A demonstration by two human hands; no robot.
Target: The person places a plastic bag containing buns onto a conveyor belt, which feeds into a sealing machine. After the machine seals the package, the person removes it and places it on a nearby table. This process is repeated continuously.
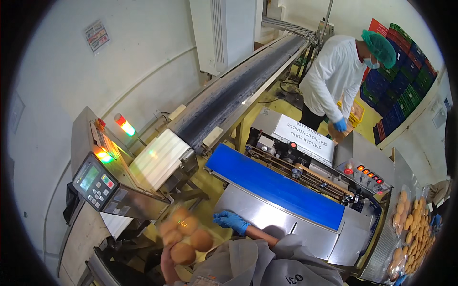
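Observation:
A clear plastic bag of round brown buns [186,232] is held in my left hand [168,259], which grips its lower left side; the bag is slightly blurred. My right hand [232,221], in a blue glove, is over the near left edge of the steel table of a band sealer [297,166], apart from the bag. Its fingers point left and nothing shows in them. The sealer's blue conveyor belt [275,186] lies just beyond this hand.
A control panel with a lit screen [93,182] stands left, beside a white belt [161,157] and a long dark conveyor [243,89]. A co-worker [332,78] bends behind the sealer near a yellow crate [356,113]. More buns [415,228] lie on a metal table at right.

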